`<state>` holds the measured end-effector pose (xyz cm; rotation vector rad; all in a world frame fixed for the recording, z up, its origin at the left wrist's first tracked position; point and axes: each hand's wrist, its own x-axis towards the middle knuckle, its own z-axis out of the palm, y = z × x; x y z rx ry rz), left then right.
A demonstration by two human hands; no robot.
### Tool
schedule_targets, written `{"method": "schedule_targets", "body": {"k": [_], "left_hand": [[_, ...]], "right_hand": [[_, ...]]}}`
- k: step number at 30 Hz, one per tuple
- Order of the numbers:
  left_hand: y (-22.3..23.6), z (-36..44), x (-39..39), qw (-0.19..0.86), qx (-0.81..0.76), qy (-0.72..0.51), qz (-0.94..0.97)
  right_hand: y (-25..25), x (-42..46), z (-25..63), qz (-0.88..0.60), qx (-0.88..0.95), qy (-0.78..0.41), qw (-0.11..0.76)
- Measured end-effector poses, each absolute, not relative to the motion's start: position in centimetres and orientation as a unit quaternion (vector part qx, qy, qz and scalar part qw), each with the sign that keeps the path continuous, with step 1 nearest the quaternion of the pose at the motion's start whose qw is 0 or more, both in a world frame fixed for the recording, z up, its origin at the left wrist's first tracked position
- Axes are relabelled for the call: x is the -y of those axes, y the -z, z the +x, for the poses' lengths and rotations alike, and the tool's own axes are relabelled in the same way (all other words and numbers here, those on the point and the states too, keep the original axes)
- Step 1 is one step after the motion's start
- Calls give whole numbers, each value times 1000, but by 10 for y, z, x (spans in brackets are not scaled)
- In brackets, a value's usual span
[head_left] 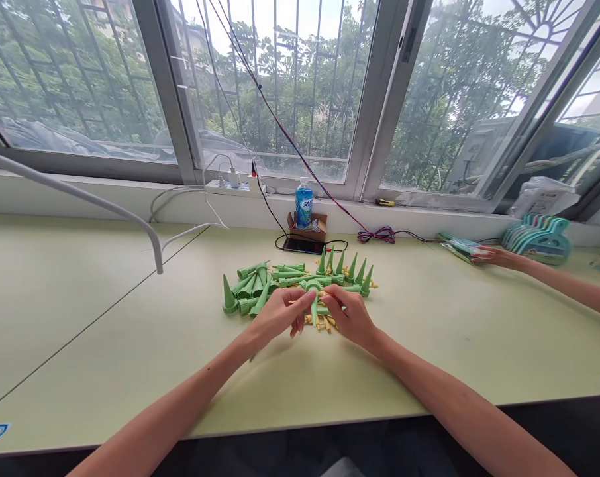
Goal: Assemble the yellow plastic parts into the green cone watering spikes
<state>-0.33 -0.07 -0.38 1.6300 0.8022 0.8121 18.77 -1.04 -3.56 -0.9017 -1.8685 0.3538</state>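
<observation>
A green plastic spike (314, 314) with a ribbed cap points downward at the front of a pile. My left hand (280, 313) is closed on it, thumb pressed against its side. Just right of the cap, the thumb and fingers of my right hand (352, 319) pinch together, perhaps on a small yellow piece; the fingers hide most of it. More green spikes (250, 286) lie in a heap behind and left of my hands. Several stand upright in a row (361, 270) at the back right. Small yellow plastic pieces (324, 324) lie scattered beneath and among them.
Behind the pile, a phone (304, 246) lies before a cardboard box (316, 228) holding a blue bottle (304, 204). Coiled cable (377, 234) rests near the sill. At right, another person's hand (499, 257) touches a packet (459, 248) beside teal hangers (541, 238). A white tube (131, 216) arches in at left.
</observation>
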Motion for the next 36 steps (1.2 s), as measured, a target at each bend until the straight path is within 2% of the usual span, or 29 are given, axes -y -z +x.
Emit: {"method": "schedule_targets", "body": {"k": [18,26,31,36], "left_hand": [[12,1,2,398,-346,-395,753],[7,0,1,475,-355,-411,692],[-3,2,5,564,-358,-384,637],[-3,1,3,597,-363,-363,616]], "right_hand": [[33,14,184,-387,753,-158,508],[38,10,186,-403,715,-168,547],[33,12,185,-375,756,-138,519],[33,12,185,-354,781,-124,500]]}}
